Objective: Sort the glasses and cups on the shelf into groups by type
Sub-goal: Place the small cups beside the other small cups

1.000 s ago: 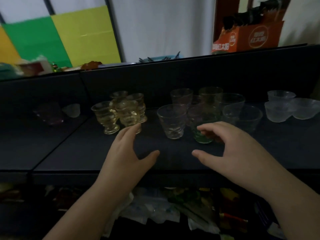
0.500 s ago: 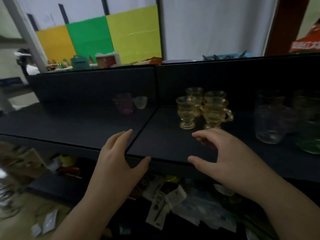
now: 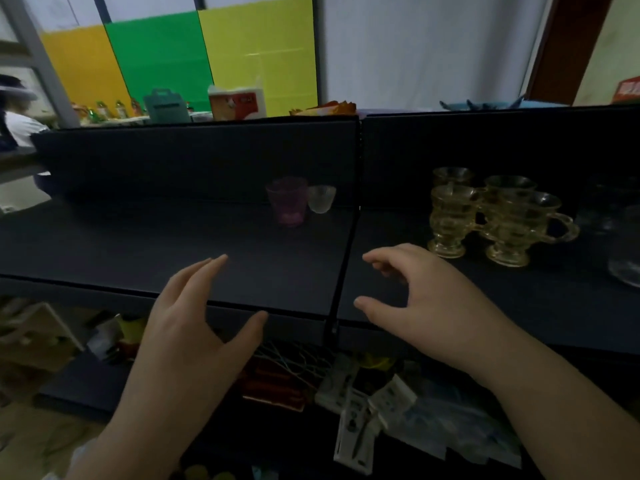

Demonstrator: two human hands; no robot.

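The head view looks down on a dark, matte shelf point(image 3: 173, 244) split by a seam into a left and a right panel. Two bare hands reach over its front edge. The left hand point(image 3: 194, 327) is spread wide, fingers straight and together, thumb out to the side, holding nothing. The right hand point(image 3: 426, 299) has its fingers loosely curved with the thumb apart below them, and it too holds nothing; whether either hand touches the shelf surface cannot be told.

On the left panel, near the back wall and close to the seam, stand two vessels: one pink translucent tumbler point(image 3: 287, 201) and, just beside it on the right, one small clear ribbed glass cup point(image 3: 321, 199).

On the right panel stand four amber footed glass mugs with handles point(image 3: 498, 216), bunched tight in two rows of two, upright. Further right, at the frame edge, part of one clear glass tumbler point(image 3: 625, 251) shows, with more dim glassware behind it that is too dark to count.

Behind the shelf's back wall sit a white-and-red carton point(image 3: 237, 105) and a teal plastic carrier point(image 3: 166, 106); their printing is too blurred to read. At the far right a red sign point(image 3: 628, 93) carries pale characters, also unreadable.

Below the shelf lies a jumble of packets point(image 3: 363, 410); no text on them is legible.
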